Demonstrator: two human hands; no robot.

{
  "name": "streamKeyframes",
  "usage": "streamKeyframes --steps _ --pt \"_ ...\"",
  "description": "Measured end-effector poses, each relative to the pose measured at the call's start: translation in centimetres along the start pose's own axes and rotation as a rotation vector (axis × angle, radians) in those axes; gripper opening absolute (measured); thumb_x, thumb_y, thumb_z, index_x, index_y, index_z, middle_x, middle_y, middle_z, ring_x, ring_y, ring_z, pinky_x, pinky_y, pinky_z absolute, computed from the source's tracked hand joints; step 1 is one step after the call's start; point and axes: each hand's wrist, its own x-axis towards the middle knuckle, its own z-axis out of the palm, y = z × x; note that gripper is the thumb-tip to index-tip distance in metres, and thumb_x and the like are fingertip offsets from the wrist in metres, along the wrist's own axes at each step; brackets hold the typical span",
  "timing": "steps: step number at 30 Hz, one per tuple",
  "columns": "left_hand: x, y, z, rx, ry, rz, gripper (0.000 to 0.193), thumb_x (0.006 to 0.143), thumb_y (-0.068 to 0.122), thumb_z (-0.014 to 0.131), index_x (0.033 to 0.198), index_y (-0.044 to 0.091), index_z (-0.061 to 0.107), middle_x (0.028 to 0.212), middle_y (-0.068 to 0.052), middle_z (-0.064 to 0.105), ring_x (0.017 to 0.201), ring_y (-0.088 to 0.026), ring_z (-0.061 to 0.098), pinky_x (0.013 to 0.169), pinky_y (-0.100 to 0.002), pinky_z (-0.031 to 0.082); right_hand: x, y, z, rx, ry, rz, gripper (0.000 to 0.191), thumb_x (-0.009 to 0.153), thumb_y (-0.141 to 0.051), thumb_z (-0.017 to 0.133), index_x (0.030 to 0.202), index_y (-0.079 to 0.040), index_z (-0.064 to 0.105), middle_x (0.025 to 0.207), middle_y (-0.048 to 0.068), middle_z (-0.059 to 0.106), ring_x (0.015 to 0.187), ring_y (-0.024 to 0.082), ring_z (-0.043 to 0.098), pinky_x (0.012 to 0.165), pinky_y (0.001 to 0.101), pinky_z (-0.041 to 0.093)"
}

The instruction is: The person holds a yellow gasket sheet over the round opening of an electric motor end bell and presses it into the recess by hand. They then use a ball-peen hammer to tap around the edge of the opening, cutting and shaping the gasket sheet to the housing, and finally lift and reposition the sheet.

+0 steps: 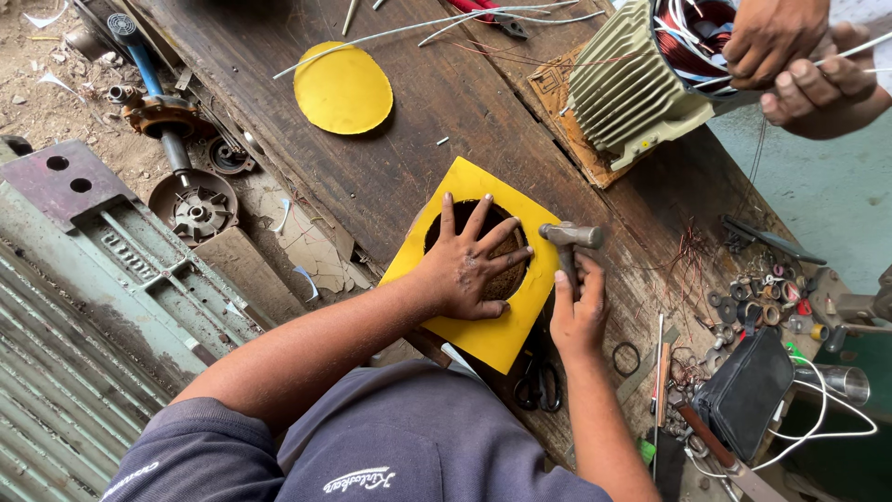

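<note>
Yellow square sheet with a round hole cut in its middle [483,330] lies flat on the dark wooden desk [418,158], pinned by the left hand [469,265], fingers spread wide apart across the hole. The right hand [578,311] has its grip clamped on the handle of a small metal hammer [570,240], whose head sits at the sheet's right edge. Black-handled scissors [539,381] lie just below; a cut yellow disc [343,88] rests well apart.
</note>
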Motion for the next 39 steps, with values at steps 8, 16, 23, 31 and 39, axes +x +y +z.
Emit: streamKeyframes --steps 8,16,23,31,39 --pt "0.0 -0.1 0.0 -0.001 -0.014 -0.002 0.093 0.072 0.075 0.062 0.153 0.035 0.043 0.163 -0.012 0.029 0.150 -0.052 0.013 0.103 -0.090 0.002 1.0 -1.8 -0.5 -0.151 -0.005 -0.044 0.029 0.098 -0.012 0.068 0.125 -0.003 0.063 0.109 0.017 0.062 0.095 0.030 0.065 0.078 0.0416 0.055" --pt "-0.1 0.0 0.1 0.000 -0.012 0.002 0.093 0.072 0.076 0.062 0.153 0.035 0.043 0.163 -0.012 0.029 0.150 -0.052 0.013 0.103 -0.090 0.003 1.0 -0.8 0.0 0.068 0.004 0.071 0.030 0.099 -0.010 0.066 0.128 -0.002 0.061 0.112 0.011 0.059 0.083 0.017 0.064 0.067 0.0307 0.055" --pt "0.0 0.0 0.1 0.000 -0.009 0.006 0.092 0.073 0.077 0.061 0.153 0.035 0.043 0.162 -0.012 0.029 0.150 -0.053 0.014 0.103 -0.090 0.003 1.2 0.4 0.2 0.264 -0.035 0.228 0.033 0.102 -0.008 0.064 0.133 -0.003 0.057 0.104 0.009 0.065 0.071 0.011 0.061 0.060 0.0245 0.050" --pt "0.0 0.0 0.0 0.003 -0.004 0.005 0.091 0.073 0.077 0.061 0.153 0.035 0.044 0.162 -0.013 0.029 0.150 -0.053 0.014 0.103 -0.090 0.003 0.4 -0.2 0.1 0.043 -0.006 0.067 0.032 0.100 -0.008 0.067 0.130 -0.002 0.059 0.110 0.011 0.064 0.076 0.015 0.065 0.064 0.0277 0.054" --pt "0.0 0.0 0.0 0.018 0.005 0.009 0.092 0.073 0.076 0.061 0.153 0.034 0.044 0.162 -0.012 0.030 0.149 -0.053 0.015 0.103 -0.090 0.003 0.3 -0.8 0.1 0.038 0.026 0.029 0.030 0.100 -0.009 0.066 0.129 0.000 0.060 0.112 0.014 0.064 0.083 0.019 0.066 0.072 0.0322 0.054"
